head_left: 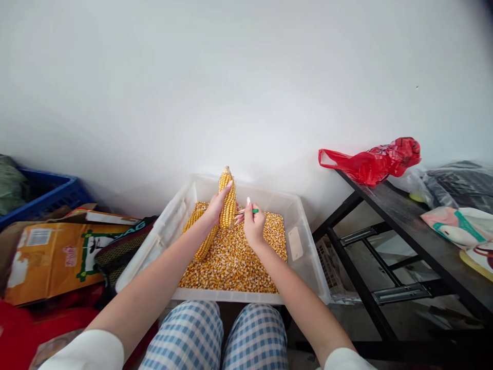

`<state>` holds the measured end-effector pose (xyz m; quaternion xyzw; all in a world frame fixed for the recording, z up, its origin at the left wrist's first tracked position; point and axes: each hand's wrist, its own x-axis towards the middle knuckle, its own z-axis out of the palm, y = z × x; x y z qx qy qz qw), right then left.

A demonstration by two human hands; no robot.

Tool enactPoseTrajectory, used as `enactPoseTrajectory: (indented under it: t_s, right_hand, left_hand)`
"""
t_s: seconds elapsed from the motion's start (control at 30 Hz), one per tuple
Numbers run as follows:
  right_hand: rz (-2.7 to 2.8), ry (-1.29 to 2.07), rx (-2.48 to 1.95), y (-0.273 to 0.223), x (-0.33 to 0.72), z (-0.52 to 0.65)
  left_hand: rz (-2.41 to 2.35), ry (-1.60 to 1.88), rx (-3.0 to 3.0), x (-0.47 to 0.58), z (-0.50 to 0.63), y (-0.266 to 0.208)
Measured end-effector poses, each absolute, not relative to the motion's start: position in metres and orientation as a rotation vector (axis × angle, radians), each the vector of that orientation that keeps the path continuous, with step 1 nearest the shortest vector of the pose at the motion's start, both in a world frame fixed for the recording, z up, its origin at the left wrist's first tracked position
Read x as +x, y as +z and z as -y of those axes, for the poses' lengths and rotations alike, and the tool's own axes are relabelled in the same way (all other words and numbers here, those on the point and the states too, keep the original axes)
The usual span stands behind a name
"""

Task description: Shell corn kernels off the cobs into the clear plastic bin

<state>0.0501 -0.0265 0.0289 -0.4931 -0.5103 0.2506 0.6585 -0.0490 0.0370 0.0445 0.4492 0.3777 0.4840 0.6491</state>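
Left hand (216, 206) clasps a corn cob (227, 198), right hand (254, 228) pinches a green-handled tool (255, 210), both within the tub (227, 295) edges, open air above

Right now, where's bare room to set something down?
Kernels lie uncovered between your right hand and the bin's right wall. The tabletop has a bare strip between the red bag and patterned package. Crowded: bin's left side, unshelled corn beneath your left forearm.

The left arm (165, 264) ran from the lower left of the frame to near its centre, the left hand (216, 208) curled in a grip. The right arm (295, 285) slanted up from the lower right, the right hand (254, 225) curled closed, one digit (248, 203) pointing up.
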Motion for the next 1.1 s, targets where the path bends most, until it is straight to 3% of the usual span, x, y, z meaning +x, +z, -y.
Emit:
enactPoseTrajectory:
  t_s: [0.47,0.73,1.1]
  right_hand:
    - [0.941,0.892,-1.184,0.031,0.070,0.005]
    - [1.021,1.068,-1.199,0.030,0.071,0.004]
    - [0.941,0.842,-1.057,0.039,0.068,0.010]
  left_hand:
    - [-0.790,1.127,1.433,-0.040,-0.023,0.051]
    - [-0.815,1.130,1.228,-0.044,-0.034,0.046]
    - [-0.771,1.067,1.131,-0.049,-0.038,0.047]
